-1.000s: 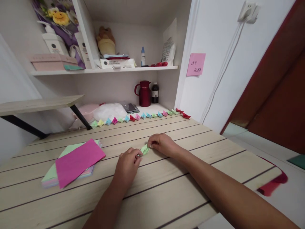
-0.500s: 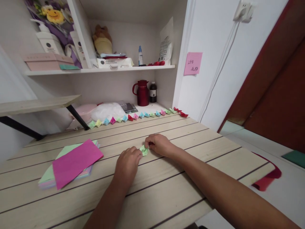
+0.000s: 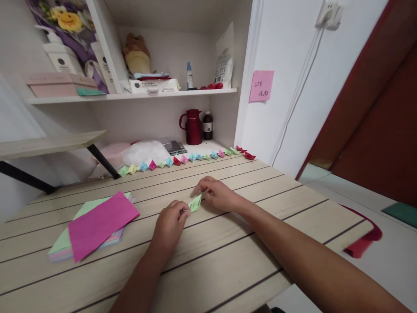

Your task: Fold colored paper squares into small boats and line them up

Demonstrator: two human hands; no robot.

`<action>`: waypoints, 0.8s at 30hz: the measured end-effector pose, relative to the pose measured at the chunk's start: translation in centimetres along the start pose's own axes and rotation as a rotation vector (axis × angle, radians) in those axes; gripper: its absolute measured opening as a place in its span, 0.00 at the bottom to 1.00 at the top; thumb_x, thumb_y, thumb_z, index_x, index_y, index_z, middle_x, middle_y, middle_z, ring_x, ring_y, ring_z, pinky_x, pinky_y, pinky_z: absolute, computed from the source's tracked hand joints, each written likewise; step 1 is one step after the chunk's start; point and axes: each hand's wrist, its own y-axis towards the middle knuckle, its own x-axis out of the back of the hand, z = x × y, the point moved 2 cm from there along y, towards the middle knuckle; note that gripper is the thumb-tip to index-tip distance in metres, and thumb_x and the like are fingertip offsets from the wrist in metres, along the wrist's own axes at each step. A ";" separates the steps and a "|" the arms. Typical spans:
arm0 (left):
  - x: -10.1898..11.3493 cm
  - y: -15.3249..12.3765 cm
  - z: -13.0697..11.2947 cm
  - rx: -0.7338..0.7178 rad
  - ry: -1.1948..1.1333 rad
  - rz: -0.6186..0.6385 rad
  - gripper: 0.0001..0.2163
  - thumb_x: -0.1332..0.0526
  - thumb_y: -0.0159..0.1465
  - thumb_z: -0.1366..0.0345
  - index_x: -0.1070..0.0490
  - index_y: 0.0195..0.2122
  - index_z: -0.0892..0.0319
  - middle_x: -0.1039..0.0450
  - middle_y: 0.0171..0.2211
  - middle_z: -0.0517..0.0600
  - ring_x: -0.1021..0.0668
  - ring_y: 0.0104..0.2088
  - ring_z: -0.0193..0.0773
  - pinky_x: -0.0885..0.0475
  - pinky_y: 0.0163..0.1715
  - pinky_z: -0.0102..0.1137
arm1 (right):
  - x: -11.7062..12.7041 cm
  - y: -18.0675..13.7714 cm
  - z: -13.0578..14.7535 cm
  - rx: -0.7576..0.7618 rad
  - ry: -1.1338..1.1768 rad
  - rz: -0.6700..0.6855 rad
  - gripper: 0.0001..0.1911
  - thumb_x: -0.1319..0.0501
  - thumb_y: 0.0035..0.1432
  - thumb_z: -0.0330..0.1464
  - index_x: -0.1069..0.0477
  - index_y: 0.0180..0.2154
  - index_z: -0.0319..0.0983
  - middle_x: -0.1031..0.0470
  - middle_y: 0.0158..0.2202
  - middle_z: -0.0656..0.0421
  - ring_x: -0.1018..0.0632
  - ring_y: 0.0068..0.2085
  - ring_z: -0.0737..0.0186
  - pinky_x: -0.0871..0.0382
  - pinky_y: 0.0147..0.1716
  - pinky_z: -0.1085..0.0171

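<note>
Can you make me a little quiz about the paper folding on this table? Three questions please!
1. Pick one: what colour is the folded paper pinched between the left hand and the right hand? A red, B green, C blue.
2. True or false: a pink sheet lies on top of the paper stack.
3. Fill in: the row of paper boats stands along the table's ___ edge.
Key: 1 B; 2 true; 3 far.
</note>
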 end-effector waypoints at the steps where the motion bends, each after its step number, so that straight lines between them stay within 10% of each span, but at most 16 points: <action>1: 0.0 0.0 0.1 -0.006 -0.006 0.004 0.05 0.43 0.60 0.69 0.29 0.30 0.56 0.29 0.31 0.47 0.28 0.30 0.35 0.37 0.31 0.28 | 0.1 0.0 0.2 0.013 0.029 -0.016 0.17 0.42 0.52 0.19 0.25 0.41 0.41 0.31 0.44 0.57 0.27 0.42 0.64 0.33 0.44 0.65; 24: -0.2 -0.1 -0.2 -0.075 0.048 0.046 0.07 0.45 0.61 0.69 0.28 0.31 0.55 0.28 0.33 0.47 0.28 0.30 0.35 0.37 0.32 0.29 | -0.6 0.1 0.4 0.153 -0.067 0.064 0.08 0.30 0.51 0.32 0.21 0.36 0.43 0.23 0.42 0.58 0.26 0.47 0.59 0.33 0.48 0.60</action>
